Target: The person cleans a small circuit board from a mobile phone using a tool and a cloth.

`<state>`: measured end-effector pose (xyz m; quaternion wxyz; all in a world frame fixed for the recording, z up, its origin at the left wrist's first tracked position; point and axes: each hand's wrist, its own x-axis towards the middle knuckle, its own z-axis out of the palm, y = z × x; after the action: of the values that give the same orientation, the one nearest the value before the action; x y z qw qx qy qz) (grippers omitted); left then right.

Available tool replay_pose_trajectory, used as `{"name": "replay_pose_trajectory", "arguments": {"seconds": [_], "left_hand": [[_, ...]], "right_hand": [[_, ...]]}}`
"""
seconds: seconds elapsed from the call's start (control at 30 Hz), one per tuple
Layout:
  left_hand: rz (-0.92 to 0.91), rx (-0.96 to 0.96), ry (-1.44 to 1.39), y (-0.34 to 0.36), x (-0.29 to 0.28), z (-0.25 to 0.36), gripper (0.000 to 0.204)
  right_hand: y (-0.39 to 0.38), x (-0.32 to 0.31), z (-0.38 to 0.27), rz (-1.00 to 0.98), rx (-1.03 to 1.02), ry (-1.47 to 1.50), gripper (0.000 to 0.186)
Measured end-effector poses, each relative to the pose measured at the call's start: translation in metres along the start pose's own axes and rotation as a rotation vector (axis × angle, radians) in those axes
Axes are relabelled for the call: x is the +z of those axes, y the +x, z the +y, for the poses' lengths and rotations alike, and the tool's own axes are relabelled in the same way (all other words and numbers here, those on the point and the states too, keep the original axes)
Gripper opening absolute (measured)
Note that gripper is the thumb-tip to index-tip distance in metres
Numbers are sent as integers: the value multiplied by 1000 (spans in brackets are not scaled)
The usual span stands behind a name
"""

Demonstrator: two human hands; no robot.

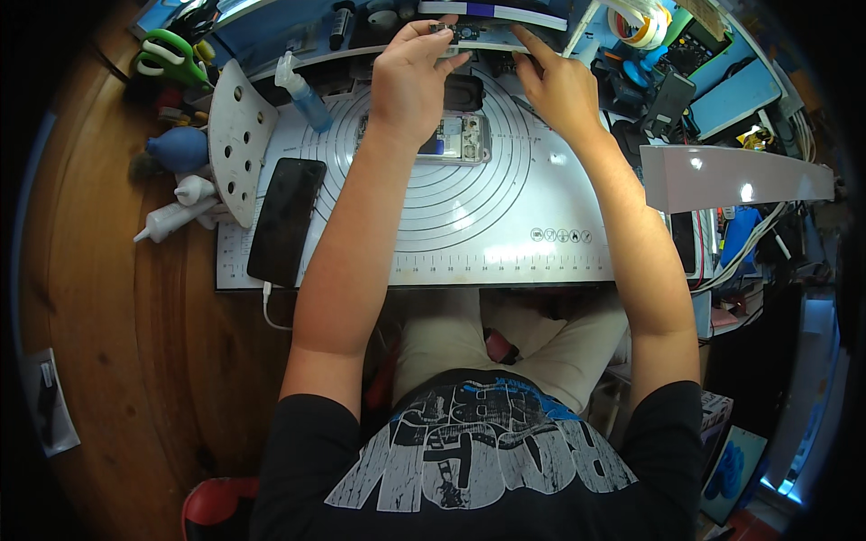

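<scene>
At the far side of the mat, my left hand point(408, 88) is raised and pinches a small dark electronic part point(466, 32) between its fingers. The part looks like a piece of circuit board, though its details are too small to make out. My right hand point(561, 88) reaches to the shelf's edge with its index finger stretched out and its thumb apart, holding nothing that I can see. Below the left hand lies an opened phone point(471, 140) with its inner parts bare, partly covered by my left wrist. A black case-like piece point(464, 93) rests just beyond it.
A black phone point(287, 221) with a white cable lies on the left of the white mat point(487, 230). Nearby stand a blue spray bottle point(305, 95), a white perforated holder point(242, 135) and green scissors point(171, 61). A pale lamp arm point(735, 178) juts in from the right.
</scene>
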<state>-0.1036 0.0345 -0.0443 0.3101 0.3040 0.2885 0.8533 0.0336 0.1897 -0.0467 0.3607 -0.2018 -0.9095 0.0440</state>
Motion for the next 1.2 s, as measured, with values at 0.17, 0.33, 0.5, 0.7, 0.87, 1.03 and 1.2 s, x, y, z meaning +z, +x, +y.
{"name": "replay_pose_trajectory", "arguments": {"seconds": [0.17,0.33,0.5,0.7,0.87,1.03,1.2], "left_hand": [[-9,-11,-213,9,-9,0,14],[47,6,-235,8,-12,10,15],[176,34,-179,10,-9,10,16],[244,71,-131,7,-14,15,18],[189,97,-149,8,-13,18,20],[196,119,-35,-1,-1,24,18],[448,198,118,-4,5,24,20]], "right_hand": [[0,0,-1,39,68,92,39],[3,-10,-9,134,107,76,35],[-2,-24,11,101,81,46,34],[-3,-30,8,15,173,76,36],[-5,-20,27,32,117,39,35],[-4,-16,29,82,106,88,31],[-4,-13,25,110,107,59,30]]}}
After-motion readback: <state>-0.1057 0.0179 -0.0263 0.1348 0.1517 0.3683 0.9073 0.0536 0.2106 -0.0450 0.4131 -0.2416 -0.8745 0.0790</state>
